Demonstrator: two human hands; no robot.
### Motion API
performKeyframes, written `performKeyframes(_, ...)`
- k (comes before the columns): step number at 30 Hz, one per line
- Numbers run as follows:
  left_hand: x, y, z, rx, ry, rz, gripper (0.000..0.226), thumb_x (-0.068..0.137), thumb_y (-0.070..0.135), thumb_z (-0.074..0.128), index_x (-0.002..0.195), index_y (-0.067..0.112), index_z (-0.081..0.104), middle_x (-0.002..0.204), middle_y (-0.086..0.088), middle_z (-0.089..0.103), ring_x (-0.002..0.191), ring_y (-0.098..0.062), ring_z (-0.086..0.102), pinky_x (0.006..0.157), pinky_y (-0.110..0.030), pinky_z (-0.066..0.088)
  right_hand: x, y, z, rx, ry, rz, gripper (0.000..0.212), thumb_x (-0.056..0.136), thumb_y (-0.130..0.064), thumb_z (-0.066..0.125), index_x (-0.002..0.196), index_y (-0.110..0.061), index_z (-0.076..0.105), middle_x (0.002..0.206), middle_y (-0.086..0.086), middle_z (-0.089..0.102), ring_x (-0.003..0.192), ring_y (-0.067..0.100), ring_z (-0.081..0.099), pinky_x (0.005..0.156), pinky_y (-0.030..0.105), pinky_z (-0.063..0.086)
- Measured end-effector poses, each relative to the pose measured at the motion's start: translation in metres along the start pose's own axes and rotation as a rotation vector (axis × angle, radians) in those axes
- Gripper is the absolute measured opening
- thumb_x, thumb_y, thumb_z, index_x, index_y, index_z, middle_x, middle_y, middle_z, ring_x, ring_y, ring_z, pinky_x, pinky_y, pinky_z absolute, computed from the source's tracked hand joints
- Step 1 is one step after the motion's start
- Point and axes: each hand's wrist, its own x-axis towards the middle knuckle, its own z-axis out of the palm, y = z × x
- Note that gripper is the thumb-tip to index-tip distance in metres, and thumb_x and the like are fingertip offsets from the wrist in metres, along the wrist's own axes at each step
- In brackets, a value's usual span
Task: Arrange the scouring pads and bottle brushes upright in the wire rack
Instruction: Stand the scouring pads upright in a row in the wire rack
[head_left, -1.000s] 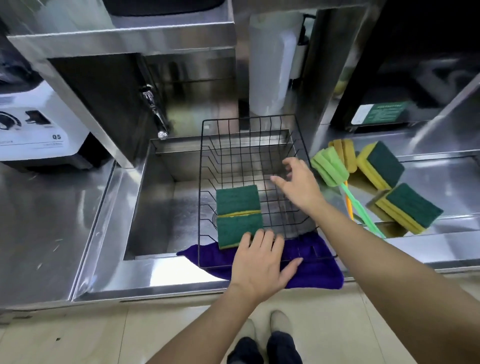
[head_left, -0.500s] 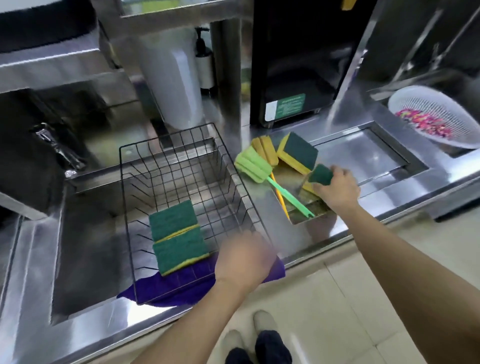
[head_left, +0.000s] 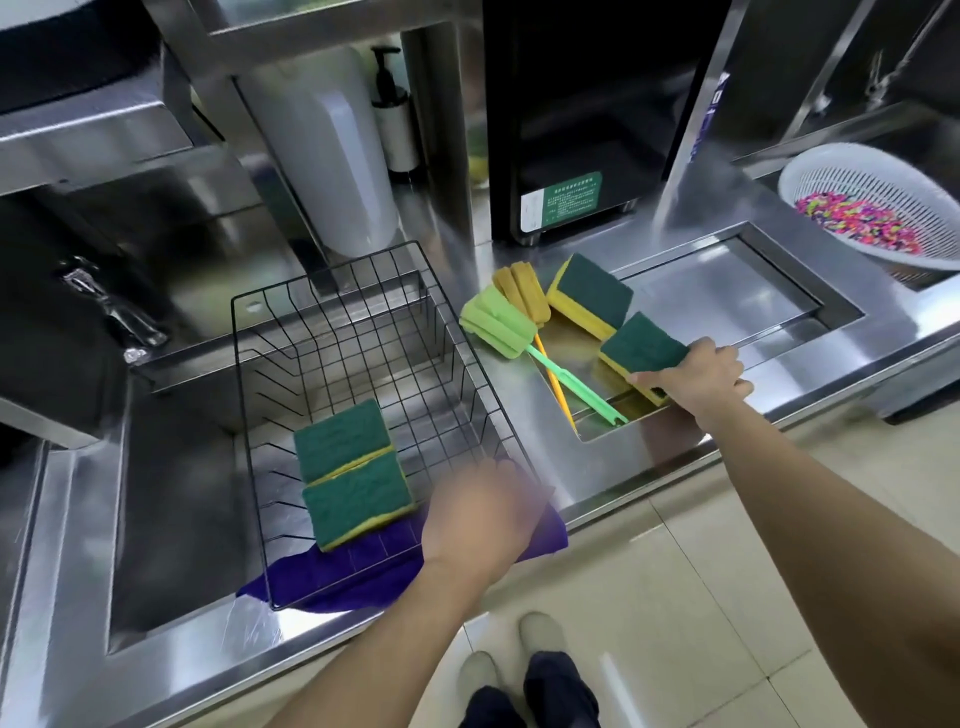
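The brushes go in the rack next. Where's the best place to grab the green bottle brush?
Probably the bare handle of the green bottle brush, near its free near end, from above. Its sponge head lies against the orange bottle brush, whose handle crosses beneath.

The right hand (head_left: 698, 371) grips a green-and-yellow scouring pad (head_left: 640, 352) on the steel counter (head_left: 649, 467); the left hand (head_left: 480, 512), blurred, rests at the wire rack (head_left: 291, 332) near corner; two pads (head_left: 350, 470) lean inside it.

bare forearms, no sleeves visible; dark trousers (head_left: 530, 699); pale grey shoes (head_left: 540, 631), rounded toes.
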Motion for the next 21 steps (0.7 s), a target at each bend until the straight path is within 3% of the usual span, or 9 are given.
performKeyframes(3,0.000,-0.001,0.001,-0.005,0.008,0.005,0.052,0.089,0.054,0.034,0.074,0.010,0.058,0.068,-0.008,0.061,0.060,-0.028,0.058,0.053,-0.037,0.047,-0.005,-0.001,0.002,0.153,0.035,-0.041,0.076,0.064,-0.032,0.084,0.120,-0.008,0.039,0.127,0.018,0.040,0.117,0.036,0.044,0.097,0.044,0.040)
performKeyframes(5,0.001,-0.001,0.001,-0.011,0.010,0.003,0.052,0.088,0.054,0.034,0.074,0.010,0.058,0.068,-0.008,0.061,0.060,-0.028,0.058,0.053,-0.037,0.047,-0.010,0.001,0.003,0.373,0.033,-0.085,0.058,0.070,-0.017,0.080,0.111,-0.009,0.038,0.118,0.016,0.043,0.105,0.032,0.050,0.078,0.027,0.050)
performKeyframes(7,0.000,-0.001,0.001,-0.016,0.011,-0.005,0.051,0.088,0.054,0.035,0.073,0.011,0.058,0.067,-0.007,0.061,0.059,-0.028,0.058,0.053,-0.036,0.046,-0.017,0.003,0.002,0.605,0.087,-0.127,0.047,0.076,-0.011,0.075,0.101,-0.013,0.035,0.106,0.010,0.045,0.091,0.025,0.051,0.054,0.009,0.043)
performKeyframes(9,-0.001,-0.002,0.001,-0.021,0.020,-0.011,0.051,0.087,0.055,0.036,0.073,0.011,0.058,0.067,-0.007,0.061,0.059,-0.027,0.058,0.053,-0.036,0.046,-0.024,0.000,-0.003,0.824,0.188,-0.133,0.042,0.079,-0.014,0.071,0.100,-0.016,0.035,0.104,0.007,0.048,0.090,0.021,0.051,0.060,0.009,0.045)
performKeyframes(12,-0.004,-0.003,0.000,-0.030,0.043,-0.020,0.052,0.087,0.056,0.036,0.072,0.011,0.059,0.067,-0.006,0.062,0.059,-0.026,0.058,0.054,-0.035,0.045,-0.029,-0.021,-0.015,1.070,0.221,-0.117,0.038,0.081,-0.014,0.067,0.102,-0.019,0.036,0.105,0.004,0.050,0.094,0.020,0.054,0.083,0.029,0.053)
performKeyframes(18,-0.019,-0.020,-0.006,-0.014,0.122,-0.042,0.053,0.090,0.056,0.035,0.078,0.010,0.060,0.079,-0.006,0.059,0.071,-0.026,0.052,0.065,-0.038,0.040,-0.046,-0.100,-0.021,1.230,0.057,-0.296,0.038,0.076,-0.015,0.070,0.096,-0.025,0.040,0.100,0.002,0.051,0.093,0.020,0.056,0.085,0.034,0.052)
performKeyframes(21,-0.032,-0.037,-0.008,-0.002,0.147,-0.077,0.054,0.091,0.056,0.035,0.083,0.008,0.060,0.089,-0.009,0.060,0.078,-0.028,0.053,0.071,-0.038,0.035,-0.066,-0.143,-0.002,1.156,-0.095,-0.368,0.039,0.073,-0.015,0.073,0.096,-0.024,0.043,0.102,0.004,0.054,0.094,0.020,0.057,0.089,0.038,0.052)
